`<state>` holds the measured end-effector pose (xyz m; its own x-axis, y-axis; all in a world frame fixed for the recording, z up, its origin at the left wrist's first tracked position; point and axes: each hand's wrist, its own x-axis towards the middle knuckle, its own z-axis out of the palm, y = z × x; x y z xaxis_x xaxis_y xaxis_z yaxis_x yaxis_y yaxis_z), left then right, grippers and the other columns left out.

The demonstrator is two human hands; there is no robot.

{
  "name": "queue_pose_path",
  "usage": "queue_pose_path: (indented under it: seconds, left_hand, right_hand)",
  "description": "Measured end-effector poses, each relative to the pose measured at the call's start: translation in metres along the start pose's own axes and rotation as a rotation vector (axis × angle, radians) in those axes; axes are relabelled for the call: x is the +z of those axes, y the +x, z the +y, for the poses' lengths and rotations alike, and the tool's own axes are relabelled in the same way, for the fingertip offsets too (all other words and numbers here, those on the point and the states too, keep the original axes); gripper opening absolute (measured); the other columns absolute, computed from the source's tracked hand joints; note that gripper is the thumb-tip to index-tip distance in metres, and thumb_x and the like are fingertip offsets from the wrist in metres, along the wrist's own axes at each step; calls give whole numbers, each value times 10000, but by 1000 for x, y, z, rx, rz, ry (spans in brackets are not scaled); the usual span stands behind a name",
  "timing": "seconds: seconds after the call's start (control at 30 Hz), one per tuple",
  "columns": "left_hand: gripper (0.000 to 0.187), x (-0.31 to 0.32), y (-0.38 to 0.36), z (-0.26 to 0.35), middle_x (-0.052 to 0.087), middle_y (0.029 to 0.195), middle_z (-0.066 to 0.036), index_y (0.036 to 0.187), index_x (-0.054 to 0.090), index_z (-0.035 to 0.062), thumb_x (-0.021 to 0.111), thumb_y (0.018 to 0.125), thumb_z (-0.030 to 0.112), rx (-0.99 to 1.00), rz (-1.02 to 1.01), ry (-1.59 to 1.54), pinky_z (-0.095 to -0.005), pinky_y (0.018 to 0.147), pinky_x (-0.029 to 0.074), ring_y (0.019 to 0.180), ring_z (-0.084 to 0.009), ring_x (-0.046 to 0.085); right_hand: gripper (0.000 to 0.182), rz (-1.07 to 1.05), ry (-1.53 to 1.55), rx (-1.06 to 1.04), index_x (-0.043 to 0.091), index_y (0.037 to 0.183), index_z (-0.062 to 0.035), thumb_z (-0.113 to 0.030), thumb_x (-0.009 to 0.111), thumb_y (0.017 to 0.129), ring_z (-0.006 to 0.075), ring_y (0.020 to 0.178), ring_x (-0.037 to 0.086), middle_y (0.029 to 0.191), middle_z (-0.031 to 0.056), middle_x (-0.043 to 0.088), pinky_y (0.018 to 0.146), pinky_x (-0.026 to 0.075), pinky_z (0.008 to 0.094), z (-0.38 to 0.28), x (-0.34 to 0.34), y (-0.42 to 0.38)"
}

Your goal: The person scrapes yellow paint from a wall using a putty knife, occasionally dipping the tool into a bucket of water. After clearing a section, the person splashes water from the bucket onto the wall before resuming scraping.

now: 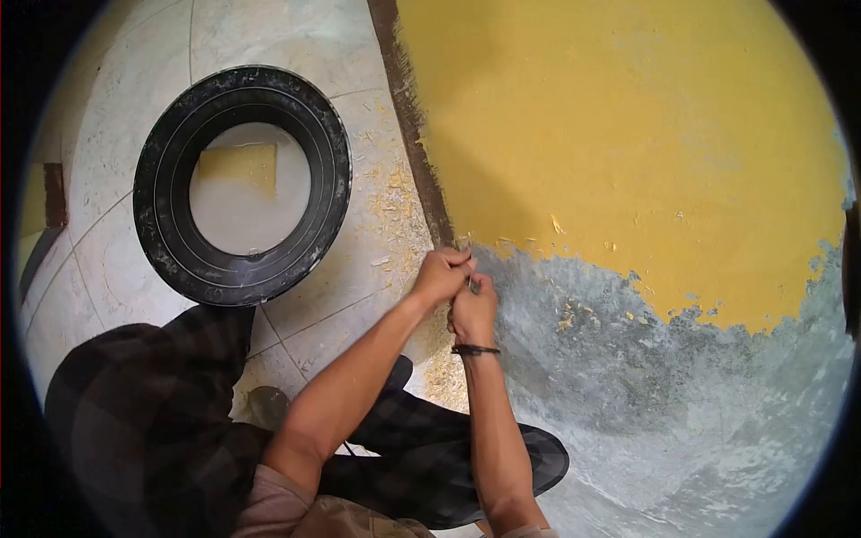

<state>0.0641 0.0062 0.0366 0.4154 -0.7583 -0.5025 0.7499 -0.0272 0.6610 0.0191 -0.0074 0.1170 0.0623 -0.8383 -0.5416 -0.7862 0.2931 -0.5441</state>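
My left hand (pixel 441 276) and my right hand (pixel 474 309) are close together at the base of the yellow painted wall (pixel 610 134). Fingers of both are closed around something small and dark, mostly hidden, that I cannot make out. A dark band circles my right wrist. Beside my hands runs the lower boundary of the yellow paint, ragged, with bare grey wall (pixel 610 350) showing. A brown strip (pixel 413 125) edges the wall along the floor and ends near my left fingers.
A black tub (pixel 242 291) with cloudy whitish liquid stands on the tiled floor (pixel 350 54) at the left. Yellow paint flakes (pixel 395 211) litter the floor along the wall. My dark-clothed legs (pixel 395 484) are bent below my arms.
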Motion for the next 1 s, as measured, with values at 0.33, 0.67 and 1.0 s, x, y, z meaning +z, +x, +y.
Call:
queue_pose_path:
  seconds: [0.33, 0.67, 1.0]
  left_hand:
    - [276, 6, 6, 0, 635, 830, -39, 1048, 651, -67, 650, 878, 151, -47, 71, -28, -250, 686, 467, 759, -101, 567]
    - [295, 4, 1, -7, 597, 651, -36, 911, 686, -36, 757, 757, 205, -23, 45, 111, -282, 541, 417, 608, -74, 482]
    - [294, 7, 4, 0, 683, 807, -194, 945, 684, -37, 703, 711, 140, 103, 125, 323, -318, 683, 513, 742, -230, 677]
  right_hand:
    - [253, 57, -154, -93, 539, 1032, 34, -144, 584, 857, 201, 598, 586, 754, 167, 627, 510, 452, 350, 12, -3, 27]
    - [236, -53, 32, -37, 478, 1048, -33, -233, 508, 927, 113, 340, 401, 534, 36, 482, 294, 238, 271, 5, 1, 17]
    - [219, 11, -23, -114, 482, 1044, -60, -199, 551, 888, 115, 351, 402, 548, 33, 478, 305, 236, 282, 19, -1, 27]
